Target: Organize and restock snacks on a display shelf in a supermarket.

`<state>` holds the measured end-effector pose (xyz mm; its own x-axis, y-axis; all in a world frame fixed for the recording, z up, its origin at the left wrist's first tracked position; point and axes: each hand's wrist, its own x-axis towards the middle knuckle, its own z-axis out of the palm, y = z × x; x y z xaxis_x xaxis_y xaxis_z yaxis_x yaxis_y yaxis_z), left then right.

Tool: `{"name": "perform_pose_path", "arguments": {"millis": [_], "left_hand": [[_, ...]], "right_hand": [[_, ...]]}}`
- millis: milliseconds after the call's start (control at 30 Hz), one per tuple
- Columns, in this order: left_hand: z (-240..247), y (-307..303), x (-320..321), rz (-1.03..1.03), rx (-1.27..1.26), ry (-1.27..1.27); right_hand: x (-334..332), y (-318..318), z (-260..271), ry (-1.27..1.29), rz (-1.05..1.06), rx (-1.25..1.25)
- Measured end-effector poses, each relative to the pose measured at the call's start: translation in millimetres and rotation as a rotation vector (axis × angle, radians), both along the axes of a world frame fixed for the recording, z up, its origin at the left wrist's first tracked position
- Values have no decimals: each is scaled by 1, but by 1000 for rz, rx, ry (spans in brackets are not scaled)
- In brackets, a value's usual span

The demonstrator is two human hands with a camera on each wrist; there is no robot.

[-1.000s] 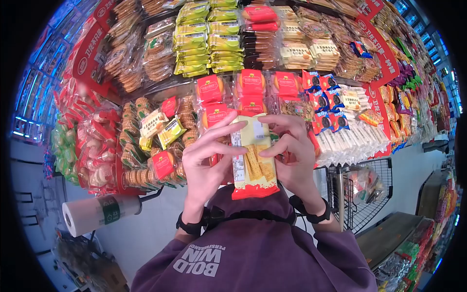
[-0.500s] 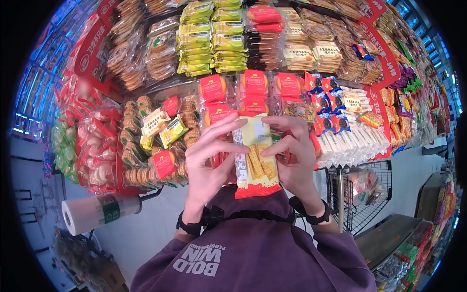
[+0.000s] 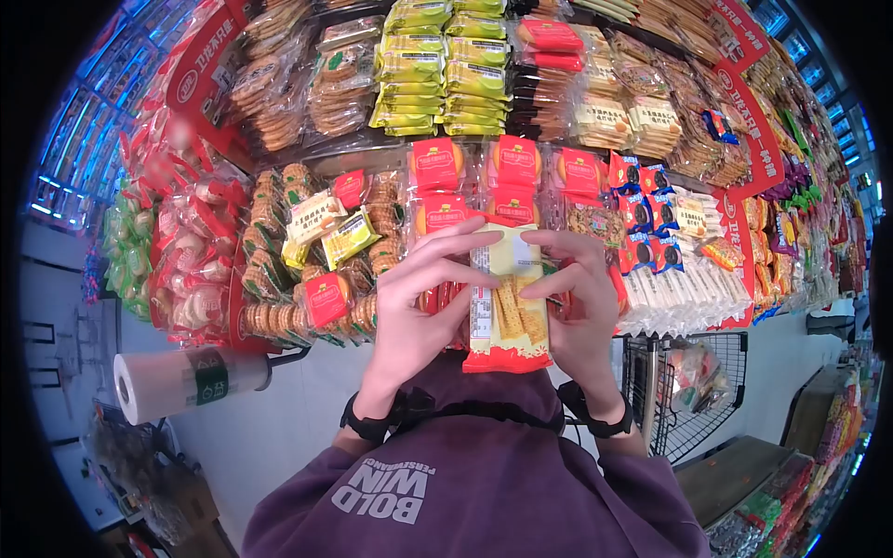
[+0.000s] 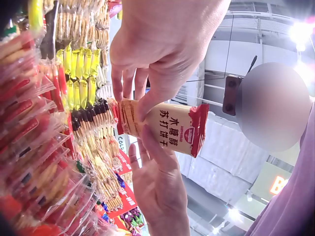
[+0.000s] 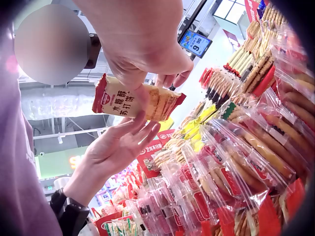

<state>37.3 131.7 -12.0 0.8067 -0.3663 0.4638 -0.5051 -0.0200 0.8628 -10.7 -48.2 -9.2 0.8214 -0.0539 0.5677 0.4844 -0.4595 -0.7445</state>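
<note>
A cream biscuit packet [image 3: 507, 298] with red ends is held upright between both hands in the head view. The left hand [image 3: 419, 302] pinches its left edge, fingers bent over the upper part. On the other edge the right hand [image 3: 581, 302] pinches it the same way. The left wrist view shows the packet [image 4: 172, 128] side-on, with the left hand [image 4: 160, 49] above and the right hand [image 4: 162, 191] below. In the right wrist view the packet [image 5: 125, 101] lies between the right hand [image 5: 145, 44] and the left hand [image 5: 110, 150].
Tiered shelves of wrapped biscuits lie beyond the hands, with yellow packets [image 3: 409, 70], red-labelled packs [image 3: 437, 166] and white packets [image 3: 674, 298]. A plastic bag roll [image 3: 177, 377] is at the left. A wire cart [image 3: 698, 409] holding goods stands at the right.
Both hands and the packet have shifted slightly right in the head view, still held the same way. The shelves have also moved right as the head view shifted.
</note>
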Motion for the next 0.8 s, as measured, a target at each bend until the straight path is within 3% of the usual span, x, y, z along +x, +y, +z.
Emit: {"name": "perform_pose_path", "arguments": {"millis": [167, 233, 300, 400, 500, 600, 700, 800], "left_hand": [[1, 2, 0, 31, 30, -11], [4, 3, -5, 62, 61, 102], [4, 4, -8, 57, 60, 170], [0, 3, -9, 8, -9, 182], [-1, -2, -9, 7, -99, 180], [-1, -3, -11, 82, -124, 206], [-1, 0, -11, 198, -83, 231], [1, 0, -9, 194, -75, 147]], "right_hand": [[-1, 4, -3, 49, 47, 136], [2, 0, -11, 37, 109, 133], [-7, 9, -9, 193, -6, 283], [0, 8, -13, 39, -1, 242], [0, 13, -20, 100, 79, 405], [-1, 11, -17, 91, -43, 217], [0, 10, -10, 30, 4, 5], [-7, 18, -15, 125, 48, 67]]}}
